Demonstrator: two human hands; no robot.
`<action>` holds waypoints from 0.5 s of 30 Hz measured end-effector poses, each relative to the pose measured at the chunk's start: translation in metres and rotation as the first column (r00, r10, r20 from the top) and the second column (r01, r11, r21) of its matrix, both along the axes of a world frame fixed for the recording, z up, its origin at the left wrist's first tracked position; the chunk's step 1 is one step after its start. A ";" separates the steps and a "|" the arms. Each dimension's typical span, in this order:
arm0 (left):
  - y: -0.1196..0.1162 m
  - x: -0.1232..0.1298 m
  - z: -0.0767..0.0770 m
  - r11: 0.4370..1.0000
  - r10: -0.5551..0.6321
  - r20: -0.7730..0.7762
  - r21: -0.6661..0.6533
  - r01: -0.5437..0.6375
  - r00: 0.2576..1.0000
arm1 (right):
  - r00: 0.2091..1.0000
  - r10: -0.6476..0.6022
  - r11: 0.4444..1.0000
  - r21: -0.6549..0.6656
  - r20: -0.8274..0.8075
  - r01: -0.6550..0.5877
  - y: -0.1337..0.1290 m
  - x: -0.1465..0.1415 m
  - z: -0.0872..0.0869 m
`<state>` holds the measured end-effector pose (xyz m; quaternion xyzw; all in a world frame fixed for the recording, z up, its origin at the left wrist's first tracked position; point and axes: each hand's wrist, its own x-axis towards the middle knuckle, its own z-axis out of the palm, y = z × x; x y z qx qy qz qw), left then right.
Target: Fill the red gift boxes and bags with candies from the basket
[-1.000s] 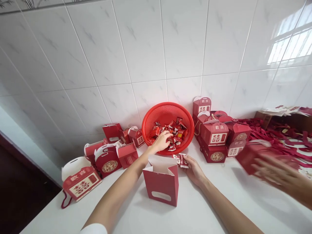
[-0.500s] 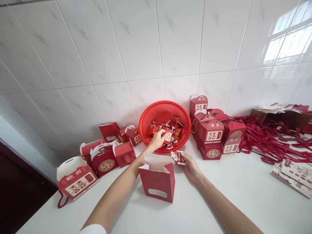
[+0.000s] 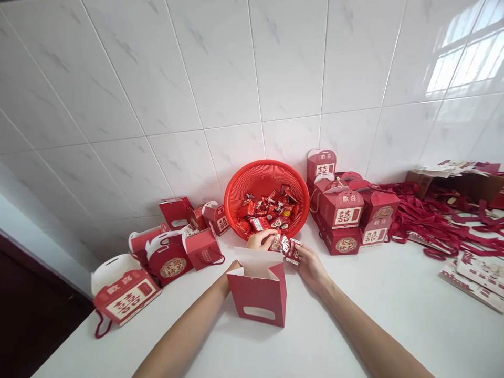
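Observation:
My left hand (image 3: 261,240) is closed on a small wrapped candy (image 3: 276,242) in front of the basket, partly hidden behind the open box. Red-and-white wrapped candies (image 3: 291,251) are pinched in my right hand (image 3: 312,265), close beside the left; how many I cannot tell. Between my forearms an open red paper box (image 3: 258,295) stands upright on the white table, its top unfolded and a pale oval on its near side. Behind my hands, a red plastic basket (image 3: 252,176) leans tilted against the wall, with many wrapped candies (image 3: 271,207) in it.
Several red gift boxes (image 3: 171,262) stand at the left, one with a cord handle (image 3: 103,325). More boxes (image 3: 346,212) are stacked right of the basket. Dark red ribbons (image 3: 417,218), flat printed cards (image 3: 478,273) and a cardboard carton (image 3: 452,186) lie farther right. A tiled wall (image 3: 291,73) closes the back.
My left hand has come out of the basket toward me with a candy, down beside my right hand. My right hand stays nearly in place, its candies turned slightly.

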<state>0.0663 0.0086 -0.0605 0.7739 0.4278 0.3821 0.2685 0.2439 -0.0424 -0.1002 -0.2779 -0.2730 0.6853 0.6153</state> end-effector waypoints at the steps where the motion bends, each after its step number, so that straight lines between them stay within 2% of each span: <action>1: -0.001 0.002 -0.001 1.000 -0.005 -0.003 -0.015 0.005 1.000 | 1.000 0.001 1.000 0.001 0.001 -0.001 0.000 0.000 0.001; 4: 0.004 0.002 0.003 0.999 -0.025 0.004 -0.024 0.025 1.000 | 1.000 -0.002 1.000 0.002 0.002 0.002 -0.001 0.000 0.003; 6: 0.016 0.000 0.015 0.999 0.010 0.082 0.032 -0.013 0.997 | 1.000 -0.006 1.000 -0.011 0.003 0.006 -0.001 0.000 0.003; 8: 0.032 -0.003 0.033 0.987 0.109 0.235 0.092 -0.134 0.966 | 1.000 -0.013 0.999 -0.030 -0.001 0.013 0.000 0.001 0.003; 10: 0.046 -0.005 0.050 0.961 0.240 0.363 0.044 -0.273 0.901 | 1.000 -0.015 0.999 -0.043 -0.004 0.015 0.001 0.001 0.002; 12: 0.051 -0.006 0.058 0.957 0.279 0.279 -0.003 -0.290 0.919 | 1.000 -0.012 0.999 -0.048 -0.008 0.012 0.001 0.001 0.001; 14: 0.047 -0.006 0.055 0.983 0.181 0.040 0.021 -0.182 0.983 | 1.000 -0.009 0.999 -0.051 -0.009 0.008 0.002 0.001 0.000; 15: 0.042 -0.006 0.050 0.992 0.118 -0.099 0.047 -0.114 0.988 | 1.000 -0.008 0.999 -0.053 -0.010 0.007 0.002 0.001 0.000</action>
